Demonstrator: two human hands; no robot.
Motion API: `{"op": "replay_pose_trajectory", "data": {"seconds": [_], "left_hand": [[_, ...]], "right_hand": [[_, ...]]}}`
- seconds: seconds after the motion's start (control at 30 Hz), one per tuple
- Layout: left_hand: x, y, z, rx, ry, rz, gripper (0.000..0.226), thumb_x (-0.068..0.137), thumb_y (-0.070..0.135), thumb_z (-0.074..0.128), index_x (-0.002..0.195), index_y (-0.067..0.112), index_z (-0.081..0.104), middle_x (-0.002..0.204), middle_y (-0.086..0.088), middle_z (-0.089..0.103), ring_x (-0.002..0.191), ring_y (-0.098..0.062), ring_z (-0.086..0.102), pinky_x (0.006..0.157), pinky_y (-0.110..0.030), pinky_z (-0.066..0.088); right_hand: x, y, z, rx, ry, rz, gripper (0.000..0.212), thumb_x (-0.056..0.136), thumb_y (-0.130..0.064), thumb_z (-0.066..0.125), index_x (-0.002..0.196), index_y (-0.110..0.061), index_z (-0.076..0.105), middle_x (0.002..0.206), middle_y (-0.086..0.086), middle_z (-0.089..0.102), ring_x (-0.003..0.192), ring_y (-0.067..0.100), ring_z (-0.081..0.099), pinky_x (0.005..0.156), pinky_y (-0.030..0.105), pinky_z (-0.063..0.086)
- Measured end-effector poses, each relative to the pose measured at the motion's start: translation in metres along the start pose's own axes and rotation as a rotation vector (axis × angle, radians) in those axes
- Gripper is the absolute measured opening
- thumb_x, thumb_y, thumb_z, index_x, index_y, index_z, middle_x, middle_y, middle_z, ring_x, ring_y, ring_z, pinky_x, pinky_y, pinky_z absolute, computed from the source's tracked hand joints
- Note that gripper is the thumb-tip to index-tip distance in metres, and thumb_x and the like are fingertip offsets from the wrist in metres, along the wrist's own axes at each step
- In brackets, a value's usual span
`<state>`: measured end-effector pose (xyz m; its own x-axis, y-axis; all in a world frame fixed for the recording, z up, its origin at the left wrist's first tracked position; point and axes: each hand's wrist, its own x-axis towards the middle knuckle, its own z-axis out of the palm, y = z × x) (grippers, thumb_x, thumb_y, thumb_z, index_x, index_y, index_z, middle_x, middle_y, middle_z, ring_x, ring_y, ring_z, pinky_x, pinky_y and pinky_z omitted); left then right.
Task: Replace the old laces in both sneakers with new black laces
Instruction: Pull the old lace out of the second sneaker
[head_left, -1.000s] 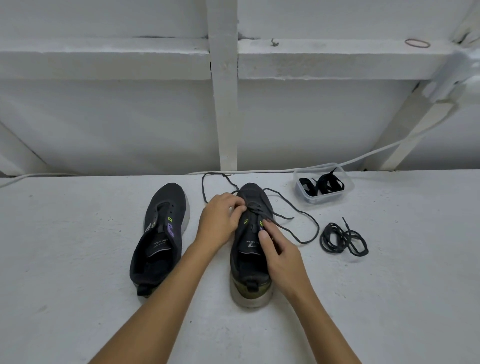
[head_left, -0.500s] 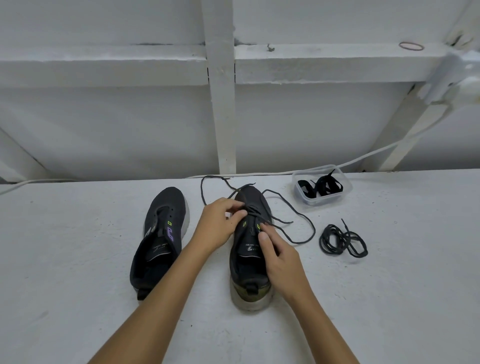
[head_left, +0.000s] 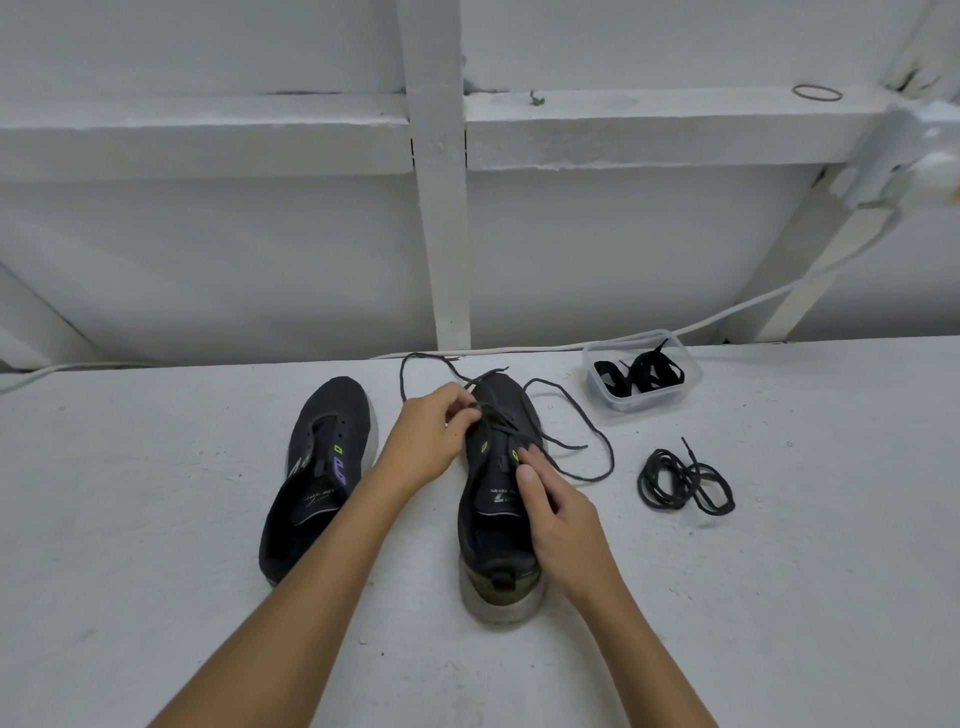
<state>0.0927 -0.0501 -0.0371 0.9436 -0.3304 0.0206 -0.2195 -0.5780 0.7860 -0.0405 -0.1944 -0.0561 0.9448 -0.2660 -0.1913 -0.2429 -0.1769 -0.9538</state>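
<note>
On the white desk (head_left: 156, 519), 2 dark sneakers point away from the camera. The left sneaker (head_left: 319, 475) stands alone with its eyelets bare, apart from both hands. Just right of it, the left hand (head_left: 428, 441) has its fingers curled and its fingertips pinched on the old lace (head_left: 571, 410) at the forward eyelets of the right sneaker (head_left: 496, 499). That lace is partly threaded; its loose ends loop out onto the desk past the toe on the left and out on the right side. The right hand (head_left: 558, 512) rests on the same sneaker's right edge, thumb on the tongue and fingers loosely bent over the side near the yellow-green eyelet; whether it grips anything I cannot tell. Farther right, a coiled dark lace (head_left: 685, 480) lies on the desk. Behind it, near the wall, a clear plastic container (head_left: 641, 405) holds bundled black laces (head_left: 641, 371).
</note>
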Motion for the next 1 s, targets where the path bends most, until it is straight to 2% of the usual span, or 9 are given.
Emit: {"op": "replay_pose_trajectory", "data": {"seconds": [0.13, 0.27, 0.37, 0.47, 0.6, 0.7, 0.77, 0.9, 1.0], "left_hand": [[0.004, 0.006, -0.002, -0.036, -0.008, -0.040, 0.006, 0.104, 0.019, 0.044, 0.102, 0.017, 0.050, 0.092, 0.000, 0.073, 0.088, -0.010, 0.070, 0.078, -0.021, 0.051], [-0.003, 0.004, 0.000, -0.009, -0.054, -0.037, 0.008, 0.097, 0.021, 0.063, 0.104, 0.018, 0.063, 0.097, 0.009, 0.069, 0.090, 0.003, 0.062, 0.073, -0.001, 0.042], [-0.004, 0.004, 0.002, -0.010, 0.014, -0.014, 0.006, 0.095, 0.016, 0.065, 0.099, 0.017, 0.069, 0.093, 0.008, 0.071, 0.086, -0.002, 0.064, 0.073, 0.001, 0.040], [0.002, 0.007, -0.002, -0.172, 0.119, -0.086, 0.010, 0.098, 0.011, 0.056, 0.096, 0.019, 0.062, 0.091, 0.002, 0.069, 0.081, -0.008, 0.065, 0.075, -0.009, 0.050], [0.004, 0.014, -0.002, -0.487, 0.146, -0.267, 0.014, 0.103, 0.012, 0.048, 0.106, 0.015, 0.061, 0.096, -0.005, 0.066, 0.080, -0.012, 0.061, 0.083, -0.032, 0.058], [-0.002, 0.009, 0.002, -0.408, 0.020, -0.288, 0.023, 0.099, 0.036, 0.058, 0.118, 0.024, 0.063, 0.103, 0.005, 0.069, 0.095, -0.012, 0.066, 0.088, -0.032, 0.056], [-0.006, 0.005, 0.002, -0.394, -0.023, -0.276, 0.026, 0.092, 0.046, 0.066, 0.112, 0.030, 0.067, 0.105, 0.009, 0.070, 0.099, -0.008, 0.067, 0.091, -0.029, 0.055], [-0.010, -0.001, 0.000, -0.207, 0.016, -0.156, 0.011, 0.088, 0.025, 0.074, 0.099, 0.024, 0.077, 0.098, 0.012, 0.073, 0.088, -0.006, 0.068, 0.086, -0.023, 0.053], [-0.002, 0.003, -0.006, -0.064, 0.068, -0.076, 0.007, 0.091, 0.018, 0.070, 0.091, 0.020, 0.076, 0.083, 0.012, 0.072, 0.071, -0.005, 0.063, 0.077, -0.024, 0.051]], "right_hand": [[-0.001, -0.001, 0.000, -0.018, 0.005, 0.006, 0.041, 0.103, -0.044, 0.050, 0.142, -0.033, 0.058, 0.151, -0.018, 0.049, 0.137, -0.010, 0.040, 0.097, -0.007, 0.025], [0.000, -0.006, -0.001, -0.046, 0.021, -0.005, 0.040, 0.103, -0.039, 0.053, 0.142, -0.031, 0.058, 0.151, -0.017, 0.049, 0.138, -0.007, 0.040, 0.095, -0.006, 0.026], [0.000, -0.011, 0.002, -0.051, 0.022, -0.003, 0.040, 0.104, -0.035, 0.050, 0.143, -0.029, 0.056, 0.153, -0.015, 0.047, 0.141, -0.004, 0.038, 0.106, 0.005, 0.026], [-0.002, -0.012, 0.006, -0.087, 0.024, -0.004, 0.040, 0.106, -0.035, 0.046, 0.144, -0.027, 0.055, 0.153, -0.015, 0.047, 0.143, -0.003, 0.036, 0.111, 0.011, 0.025], [-0.002, -0.013, 0.006, -0.052, 0.011, 0.017, 0.035, 0.107, -0.035, 0.044, 0.138, -0.032, 0.060, 0.120, -0.044, 0.052, 0.110, -0.032, 0.044, 0.086, -0.007, 0.029], [-0.003, -0.014, 0.005, -0.017, 0.013, 0.029, 0.032, 0.106, -0.038, 0.046, 0.136, -0.040, 0.058, 0.123, -0.042, 0.047, 0.116, -0.027, 0.042, 0.086, -0.010, 0.027], [-0.004, -0.014, 0.006, -0.004, 0.018, 0.042, 0.026, 0.106, -0.038, 0.047, 0.126, -0.048, 0.060, 0.120, -0.045, 0.050, 0.117, -0.026, 0.043, 0.086, -0.009, 0.028], [-0.003, -0.018, 0.008, -0.006, 0.004, 0.067, 0.021, 0.106, -0.039, 0.048, 0.106, -0.058, 0.057, 0.113, -0.050, 0.048, 0.115, -0.025, 0.043, 0.087, -0.007, 0.029], [-0.002, -0.011, 0.007, -0.001, 0.005, 0.048, 0.027, 0.105, -0.041, 0.048, 0.125, -0.044, 0.065, 0.134, -0.037, 0.054, 0.132, -0.012, 0.043, 0.103, 0.003, 0.030]]}}
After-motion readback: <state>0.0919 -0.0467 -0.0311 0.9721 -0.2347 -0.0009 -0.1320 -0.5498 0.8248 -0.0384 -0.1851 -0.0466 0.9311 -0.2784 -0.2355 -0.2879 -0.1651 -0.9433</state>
